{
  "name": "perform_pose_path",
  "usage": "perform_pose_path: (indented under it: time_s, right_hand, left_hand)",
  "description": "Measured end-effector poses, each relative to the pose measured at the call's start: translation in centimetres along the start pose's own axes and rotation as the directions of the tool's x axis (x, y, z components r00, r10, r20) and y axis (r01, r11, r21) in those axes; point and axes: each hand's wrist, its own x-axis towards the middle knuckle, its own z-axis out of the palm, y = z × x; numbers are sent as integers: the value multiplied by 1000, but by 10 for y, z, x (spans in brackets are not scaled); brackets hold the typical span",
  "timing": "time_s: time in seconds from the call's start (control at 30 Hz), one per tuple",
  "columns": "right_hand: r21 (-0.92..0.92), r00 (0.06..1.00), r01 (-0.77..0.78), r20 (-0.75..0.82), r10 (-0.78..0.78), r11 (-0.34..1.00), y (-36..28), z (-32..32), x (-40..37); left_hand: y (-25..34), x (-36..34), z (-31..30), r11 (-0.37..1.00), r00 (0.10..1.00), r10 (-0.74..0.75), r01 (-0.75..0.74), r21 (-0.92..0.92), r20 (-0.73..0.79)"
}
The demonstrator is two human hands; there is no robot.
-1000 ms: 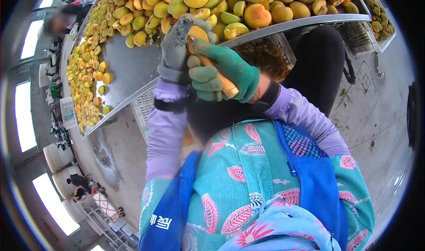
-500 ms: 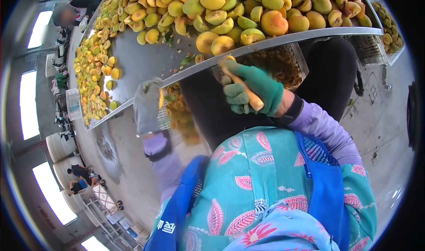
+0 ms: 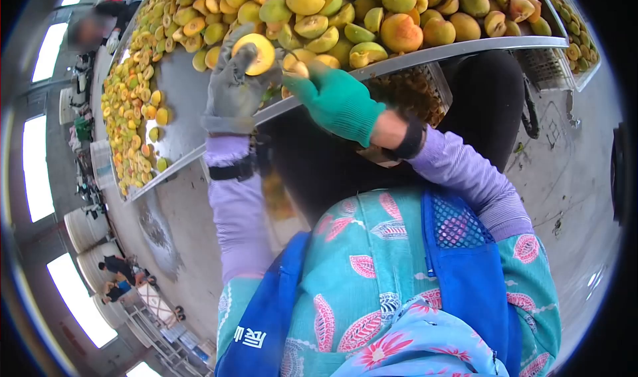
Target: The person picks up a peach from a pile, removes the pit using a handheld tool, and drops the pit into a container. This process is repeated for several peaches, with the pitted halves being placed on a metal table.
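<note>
My left hand [image 3: 236,88], in a grey glove, is raised over the metal table's edge [image 3: 458,46] and holds a halved yellow fruit [image 3: 258,54], its cut face showing. Close to its right is my right hand [image 3: 335,104], in a green glove, closed around a tool whose wooden handle [image 3: 297,69] shows only in part; the tool's tip is hard to make out. Behind both hands lies a large heap of whole and halved yellow-green and reddish fruit [image 3: 402,32].
Under the table's edge stands a crate of brown bits [image 3: 405,98]. A crate of fruit [image 3: 578,38] is at the right. More halves [image 3: 126,124] lie on the table's left. A person [image 3: 100,28] is at the upper left, others [image 3: 123,270] lower left.
My left hand has moved up from beside the table's edge and now holds a fruit half. My right hand has moved left and up with the tool, towards my left hand.
</note>
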Motion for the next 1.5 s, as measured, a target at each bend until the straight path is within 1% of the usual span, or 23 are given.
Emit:
perform_pose_path:
  time_s: [0.07, 0.13, 0.27, 0.33, 0.4, 0.5, 0.6, 0.63, 0.67, 0.73, 0.77, 0.8, 0.9, 1.03, 1.1, 1.17, 1.2, 1.27, 1.3, 1.33, 1.37, 1.4, 1.5]
  right_hand:
    - [-98, 997, 29, 72, -22, 995, -7, 1, 2]
    - [-64, 998, 10, 66, -6, 998, -12, -1, -1]
    - [57, 996, -44, 78, 39, 997, -17, -9, -11]
    - [82, 1000, -4, 16, 3, 997, -6, 2, -10]
    - [124, 995, -90, 55, 84, 988, -7, 3, -12]
    - [181, 951, -259, 220, 218, 949, -20, -12, -12]
    - [237, 973, -41, 229, -14, 971, -4, -16, -5]
    - [296, 964, -173, 248, 99, 939, -7, -16, -9]
    - [355, 939, -300, 273, 208, 886, -12, -13, -17]
    - [679, 902, -432, 306, 306, 593, -29, 2, -25]
    - [656, 879, -477, 358, 315, 585, -30, -3, -24]
    - [626, 848, -528, 415, 329, 574, -32, -11, -24]
    - [592, 837, -541, 450, 313, 597, -28, -14, -21]
    - [702, 815, -571, 426, 392, 425, -30, -7, -20]
    - [693, 802, -595, 474, 363, 408, -28, -10, -19]
    - [588, 789, -606, 529, 311, 536, -34, -24, -20]
    - [672, 779, -625, 563, 276, 396, -36, -21, -23]
    - [773, 776, -627, 606, 176, 100, -43, -14, -23]
    - [761, 767, -639, 619, 172, 110, -43, -15, -18]
    - [749, 755, -653, 633, 173, 110, -39, -17, -16]
    - [736, 741, -669, 647, 180, 106, -35, -18, -17]
    - [670, 741, -671, 619, 260, 318, -39, -20, -22]
    - [584, 731, -676, 606, 313, 450, -27, -14, -26]
  left_hand:
    - [-15, -8, 6, 987, 997, 82, -80, -137, 7]
    - [-31, -11, 7, 812, 916, 401, -342, 473, -26]
    - [-37, -14, 22, 465, 802, 591, -428, 775, 88]
    - [-38, -12, 28, 491, 789, 610, -448, 747, 73]
    - [-42, -13, 38, 786, 856, 505, -403, 468, -110]
    - [-51, -15, 49, 930, 882, 348, -368, -4, -316]
    - [-50, -17, 32, 897, 917, 388, -351, 268, -97]
    - [-45, -18, 30, 888, 931, 364, -341, 309, -20]
    - [-40, -16, 30, 955, 974, 142, -88, 282, -177]
    - [-42, -11, 38, 872, 926, 310, -187, 452, -216]
    - [-43, -9, 41, 818, 893, 391, -227, 529, -223]
    - [-34, -10, 46, 952, 962, 211, -162, 260, -173]
    - [-28, -4, 57, 985, 982, -1, 33, 167, -186]
    - [-31, 16, 55, 949, 995, 68, -40, 312, -79]
    - [-27, 24, 34, 492, 884, 266, -467, 734, 384]
    - [-6, 22, 43, 688, 958, -77, -150, 710, 277]
    - [2, 22, 48, 706, 952, -217, 0, 708, 217]
    - [3, 13, 49, 756, 966, -9, -161, 635, 257]
    - [-1, 9, 49, 764, 958, 92, -243, 598, 271]
    - [-10, 5, 49, 983, 987, -137, 124, 135, 89]
    - [-22, 9, 38, 941, 987, 34, -85, 327, 159]
    - [-30, 15, 32, 827, 949, 181, -288, 483, 258]
    - [-33, 15, 23, 620, 923, 141, -364, 695, 358]
